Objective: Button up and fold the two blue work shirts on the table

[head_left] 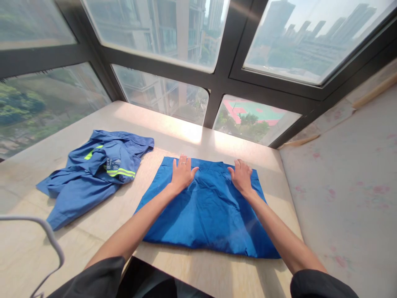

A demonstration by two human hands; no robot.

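Observation:
A bright blue piece of clothing (214, 207), folded into a wide flat shape, lies on the window ledge in front of me. Its kind I cannot tell for sure. My left hand (183, 173) rests on its far edge, left of the middle, fingers stretched out and a ring on one of them. On the right part of the same far edge lies my right hand (242, 176), palm down, thumb held apart from the fingers. Small creases run across the cloth between the two hands.
A crumpled blue work garment (93, 169) with yellow-green stripes lies to the left on the pale ledge (167, 128). A grey cable (57, 248) curves in at the lower left. Dark window frames (214, 93) stand behind, and a flowered wall (347, 198) bounds the right side.

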